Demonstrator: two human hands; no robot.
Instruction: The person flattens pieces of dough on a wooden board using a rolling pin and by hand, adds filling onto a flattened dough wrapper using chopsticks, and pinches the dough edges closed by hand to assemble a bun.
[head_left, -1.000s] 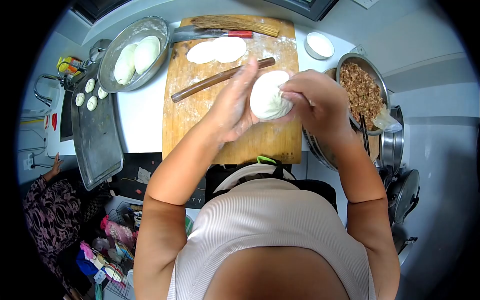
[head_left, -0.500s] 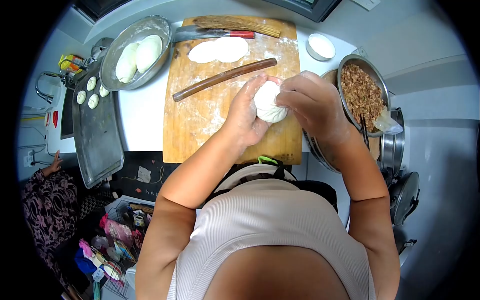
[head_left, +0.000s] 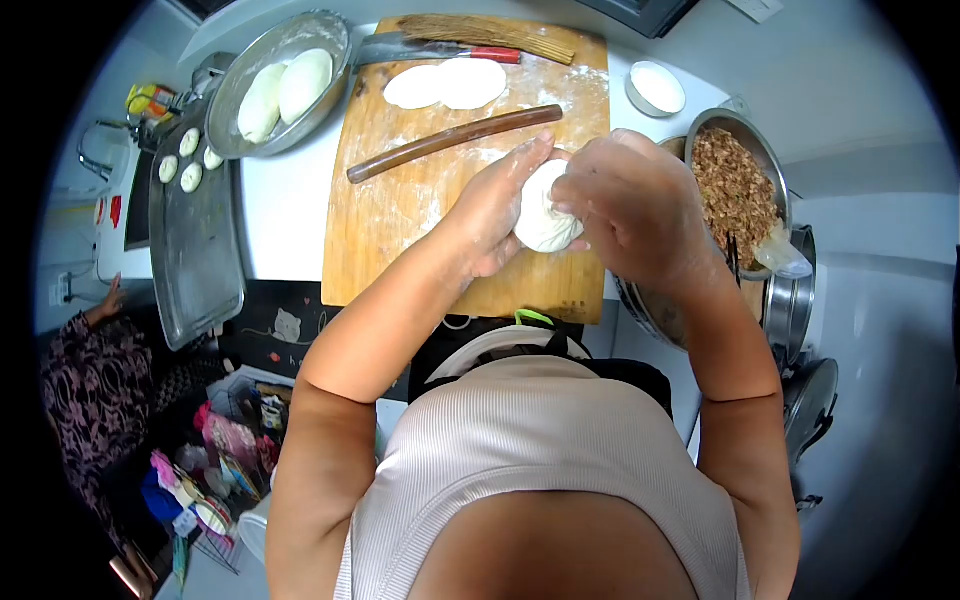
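Observation:
A white pleated bun (head_left: 545,222) sits in my left hand (head_left: 497,213), whose fingers and palm cup it from the left and below. My right hand (head_left: 640,205) pinches the dough at the top of the bun, fingers closed together; part of the bun is hidden behind it. Both hands are dusted with flour and hover over the wooden board (head_left: 390,230). Just beyond them lies a brown rolling pin (head_left: 455,143). Two flat dough wrappers (head_left: 472,84) overlap slightly farther back on the board.
A cleaver (head_left: 410,48) and a straw brush (head_left: 490,38) lie at the board's back. Left are a metal bowl (head_left: 225,110) of dough and a tray (head_left: 200,270) with several small buns. Right are a white bowl (head_left: 655,90) and meat filling (head_left: 735,190). Another person's sleeve (head_left: 95,380) shows far left.
My right hand has shifted slightly over the bun, still pinching its top. The bun has turned a little in my left hand. The whole view has tilted slightly.

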